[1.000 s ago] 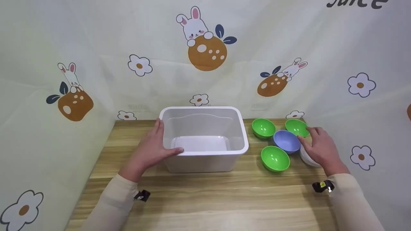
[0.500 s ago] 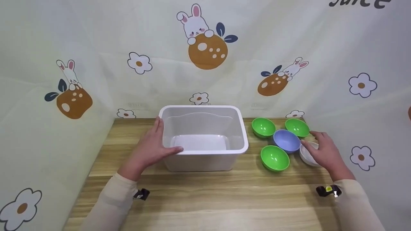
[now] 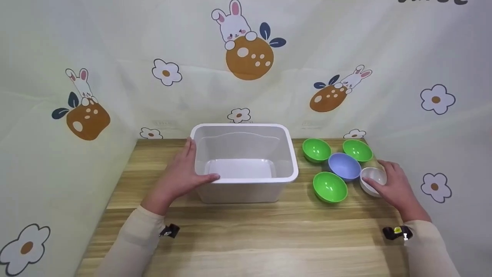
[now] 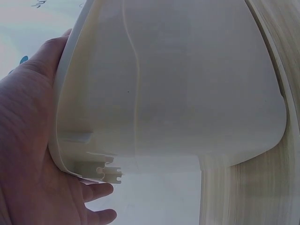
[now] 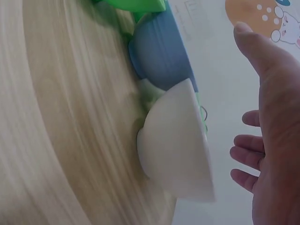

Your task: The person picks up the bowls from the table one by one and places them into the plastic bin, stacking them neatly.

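A white plastic bin (image 3: 246, 192) stands on the wooden table. My left hand (image 3: 178, 177) rests at its front left corner, thumb along the front rim and fingers against the left side. In the left wrist view the left hand (image 4: 33, 126) lies along the rim of the bin (image 4: 187, 93). My right hand (image 3: 398, 188) hovers over the right side of a white bowl (image 3: 371, 186). The right wrist view shows that hand (image 5: 276, 122) with spread fingers, apart from the white bowl (image 5: 176, 140). A blue bowl (image 3: 344, 166) stands left of the white one.
Green bowls stand around the blue one: one at the back left (image 3: 316, 150), another at the back right (image 3: 358, 150), a third in front (image 3: 330, 187). A printed curtain (image 3: 184, 100) hangs behind the table (image 3: 246, 238) and along both sides.
My right hand has moved from beside the back right green bowl toward the viewer and rightward, over the white bowl, which shows more now. The left hand stays on the bin.
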The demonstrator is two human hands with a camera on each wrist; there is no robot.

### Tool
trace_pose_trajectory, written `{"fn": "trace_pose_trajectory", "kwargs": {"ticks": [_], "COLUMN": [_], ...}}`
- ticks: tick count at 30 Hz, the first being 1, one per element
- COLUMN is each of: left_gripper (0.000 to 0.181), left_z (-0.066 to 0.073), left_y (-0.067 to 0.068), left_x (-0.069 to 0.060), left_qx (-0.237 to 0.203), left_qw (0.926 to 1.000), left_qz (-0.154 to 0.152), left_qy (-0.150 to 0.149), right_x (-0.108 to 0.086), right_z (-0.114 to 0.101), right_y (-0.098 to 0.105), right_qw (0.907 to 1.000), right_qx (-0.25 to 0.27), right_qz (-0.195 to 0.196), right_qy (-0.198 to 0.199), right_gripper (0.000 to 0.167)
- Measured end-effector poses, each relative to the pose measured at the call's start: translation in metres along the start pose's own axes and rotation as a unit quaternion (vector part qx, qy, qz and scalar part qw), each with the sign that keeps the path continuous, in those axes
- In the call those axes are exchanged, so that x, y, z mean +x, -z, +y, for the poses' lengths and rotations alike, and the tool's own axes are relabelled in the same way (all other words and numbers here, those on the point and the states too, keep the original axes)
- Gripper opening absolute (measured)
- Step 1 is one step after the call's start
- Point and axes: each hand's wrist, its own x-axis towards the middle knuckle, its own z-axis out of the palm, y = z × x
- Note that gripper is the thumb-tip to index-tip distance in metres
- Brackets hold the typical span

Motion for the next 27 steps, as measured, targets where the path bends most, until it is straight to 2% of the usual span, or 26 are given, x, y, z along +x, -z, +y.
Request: {"fn": "trace_pose_trajectory", "kwargs": {"ticks": [9, 19, 27], "left_gripper": [0.155, 0.156, 0.155], "left_z": [0.0, 0.0, 0.0], "left_y": [0.0, 0.002, 0.0], "left_x": [-0.001, -0.001, 0.0], "left_qx": [-0.005, -0.001, -0.005], "left_qw": [1.0, 0.9999, 0.9999], "left_qz": [-0.004, -0.01, -0.006], "left_qy": [0.005, 0.013, 0.007], "right_x": [-0.011, -0.015, -0.018], "right_z": [0.019, 0.028, 0.034], "right_y": [0.0, 0.0, -0.003], "right_qw": [0.9994, 0.9969, 0.9945], "right_qx": [0.006, 0.015, 0.054], "right_qz": [-0.028, -0.062, -0.071], "right_qy": [-0.019, -0.046, -0.055], "right_gripper": [0.099, 0.115, 0.118]}}
